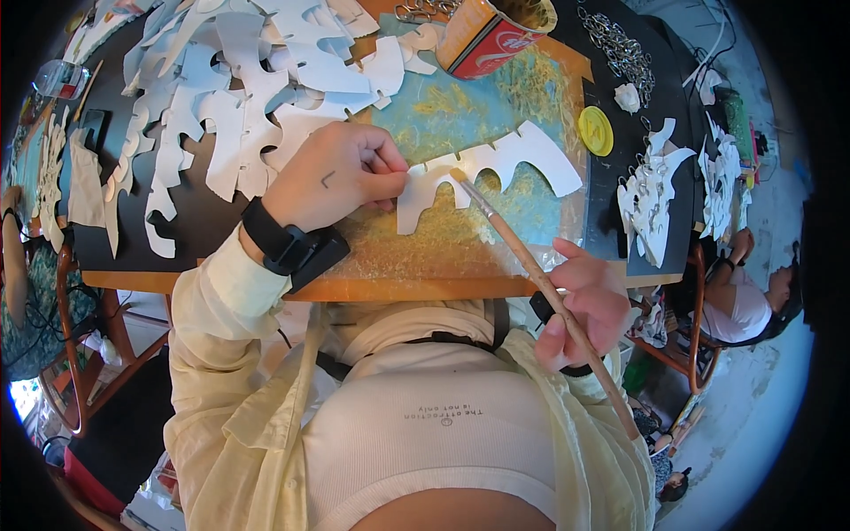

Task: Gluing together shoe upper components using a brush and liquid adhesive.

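Note:
My left hand [350,173] is closed, pinching the left end of a white cut-out piece [531,159] with notches along its top and scalloped curves below. The piece lies on a glue-stained blue-green work surface [425,248]. In my right hand [586,305] is a long wooden-handled brush [522,252], gripped around the handle. Its bristle tip rests on the white piece near the middle. Just beyond the piece stands a red and yellow can [491,37], its inner wall coated with something yellowish.
Many white cut-out pieces [248,80] are heaped on the black table at the left. More cut-outs [651,195], a yellow lid [595,131] and metal chains [620,49] lie at the right. A person [748,296] sits at the far right; another person's arm [13,257] shows at the left edge.

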